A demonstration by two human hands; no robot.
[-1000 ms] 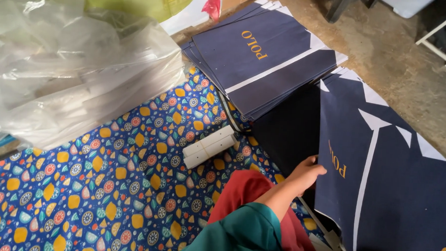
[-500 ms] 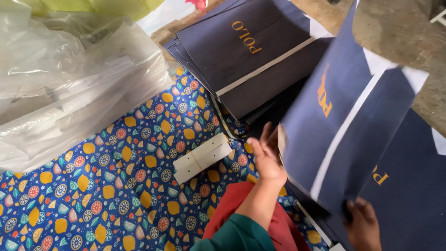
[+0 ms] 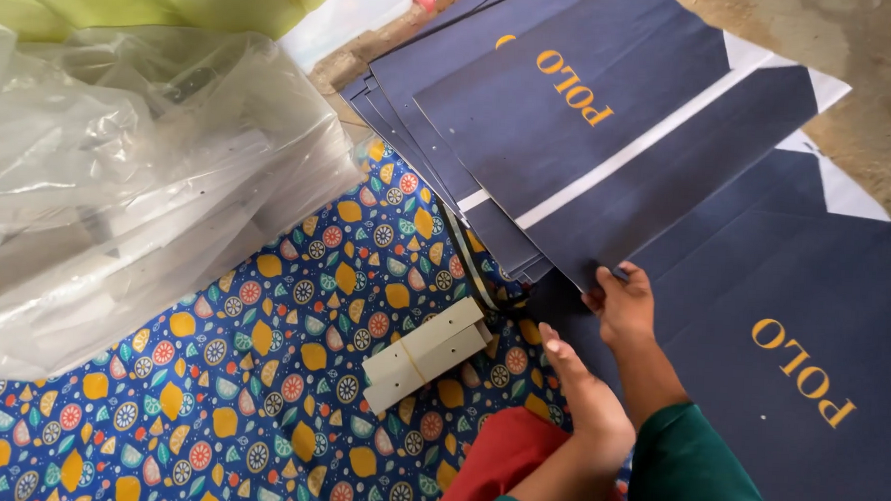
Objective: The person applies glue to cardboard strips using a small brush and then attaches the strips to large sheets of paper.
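Head view. The right hand (image 3: 623,306) lies at the near corner of the top navy paper sheet (image 3: 611,128), fingers curled over that sheet's near edge and pinching it, thumb side toward the stack beneath. The sheet is a flat printed blank, dark blue with gold lettering and a white strip running along its length; it rests on top of a stack of like sheets (image 3: 421,129) fanned out at the far centre of the scene. The left hand (image 3: 572,371) hovers just near of the right hand, fingers extended together and pointing far-left, holding nothing; whether its fingertips touch the cloth below cannot be told. The two hands sit close together but apart. Both forearms emerge from dark green sleeves (image 3: 696,472) at the near edge, above a red garment (image 3: 501,463).

To the right, a second navy sheet (image 3: 803,326) lies flat, partly under the right forearm, reaching the near right corner. Left of the hands, a small bundle of pale cardboard strips (image 3: 426,352) bound with an elastic band lies on a blue patterned cloth (image 3: 239,392) printed with yellow leaves and round motifs. At far left, a crumpled clear plastic bag (image 3: 118,186) holding pale strips covers the cloth. A bare earthen floor (image 3: 874,59) shows at far right.
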